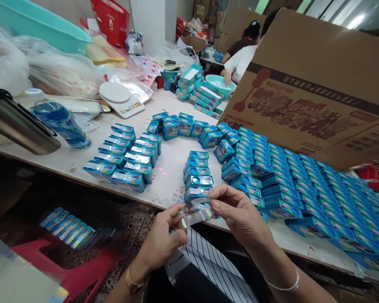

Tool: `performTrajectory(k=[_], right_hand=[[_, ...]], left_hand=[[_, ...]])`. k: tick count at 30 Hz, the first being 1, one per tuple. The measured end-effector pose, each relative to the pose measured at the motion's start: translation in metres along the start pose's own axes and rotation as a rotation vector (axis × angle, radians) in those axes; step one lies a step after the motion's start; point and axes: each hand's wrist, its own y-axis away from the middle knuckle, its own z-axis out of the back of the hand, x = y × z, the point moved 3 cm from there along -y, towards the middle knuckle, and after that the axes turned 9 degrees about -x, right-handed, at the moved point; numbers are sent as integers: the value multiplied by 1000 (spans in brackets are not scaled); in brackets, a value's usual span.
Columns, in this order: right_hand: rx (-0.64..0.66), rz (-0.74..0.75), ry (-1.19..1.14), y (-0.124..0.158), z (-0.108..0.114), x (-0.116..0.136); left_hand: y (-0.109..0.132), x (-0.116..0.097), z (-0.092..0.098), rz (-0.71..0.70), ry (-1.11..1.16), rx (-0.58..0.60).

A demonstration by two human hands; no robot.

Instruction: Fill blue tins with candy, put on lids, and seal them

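Observation:
A narrow, see-through holographic strip (195, 218) with a rainbow sheen stretches between my two hands above my lap, at the table's front edge. My left hand (161, 237) pinches its left end between thumb and fingers. At the right end, the thumb and forefinger of my right hand (244, 219) are closed on it. Just beyond my fingertips stands a short row of small blue boxes (198, 170) with printed labels. The nearest box is partly covered by my right fingers. A striped cloth (208, 256) lies below my hands.
Many more blue boxes (303, 189) fill the right side, before a large carton (306, 92). A double row of boxes (105, 158) stands left, near a scale (123, 99), a bottle (61, 120) and a steel flask (22, 122). A red stool (91, 261) is below. Two people work behind.

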Motion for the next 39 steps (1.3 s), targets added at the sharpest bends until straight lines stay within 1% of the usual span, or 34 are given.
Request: performTrajectory(k=[4, 8, 11, 15, 18, 20, 24, 30, 33, 39], right_hand=[[-44, 39, -20, -9, -5, -8], [-186, 205, 11, -15, -8, -18], [-300, 374, 141, -20, -12, -24], [-426, 641, 369, -32, -14, -25], [-456, 799, 573, -41, -12, -24], [-444, 850, 673, -46, -11, -25], [-418, 810, 739, -52, -6, -31], [-360, 755, 782, -58, -2, -36], [-316, 742, 817, -61, 0, -37], [-278, 721, 874, -63, 2, -40]], left_hand=[[-12, -7, 2, 68, -32, -72], [-22, -7, 8, 108, -43, -119], [-35, -12, 15, 113, -72, -110], [-64, -25, 24, 89, -155, -58], [-89, -28, 27, 98, -206, -43], [-102, -25, 27, 122, -222, -37], [-113, -18, 27, 155, -237, -2], [-112, -7, 28, 184, -249, -3], [-111, 1, 26, 209, -228, -1], [-114, 17, 20, 231, -168, -18]])
